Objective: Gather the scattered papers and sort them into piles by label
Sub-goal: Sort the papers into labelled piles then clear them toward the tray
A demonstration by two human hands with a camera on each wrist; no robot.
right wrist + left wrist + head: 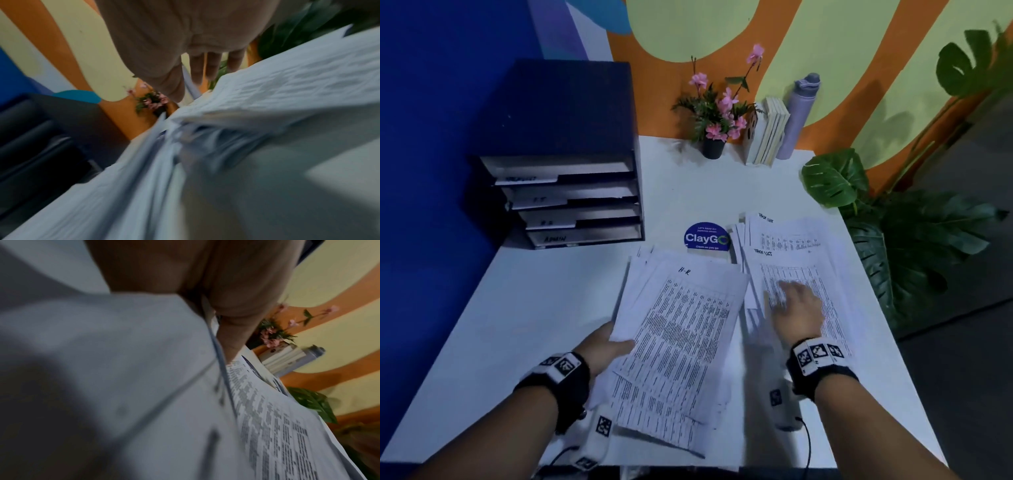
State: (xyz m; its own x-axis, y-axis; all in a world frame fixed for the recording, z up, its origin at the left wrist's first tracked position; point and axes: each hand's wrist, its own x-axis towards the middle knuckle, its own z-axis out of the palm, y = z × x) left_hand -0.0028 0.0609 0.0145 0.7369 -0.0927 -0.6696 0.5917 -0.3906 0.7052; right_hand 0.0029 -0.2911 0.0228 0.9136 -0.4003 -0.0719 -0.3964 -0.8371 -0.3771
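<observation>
Gripping the H-R stack (681,318) by its near-left edge in my left hand (609,346), I rest my right hand (796,308), fingers flat and holding nothing, on the pile headed "Task List" as far as I can read it (794,274), on the counter (544,329). The lifted sheets fan unevenly; my one-sided grip could let lower pages slide out. Both piles touch, so a nudge might mix labels beside the ClayGo sticker (707,238).
</observation>
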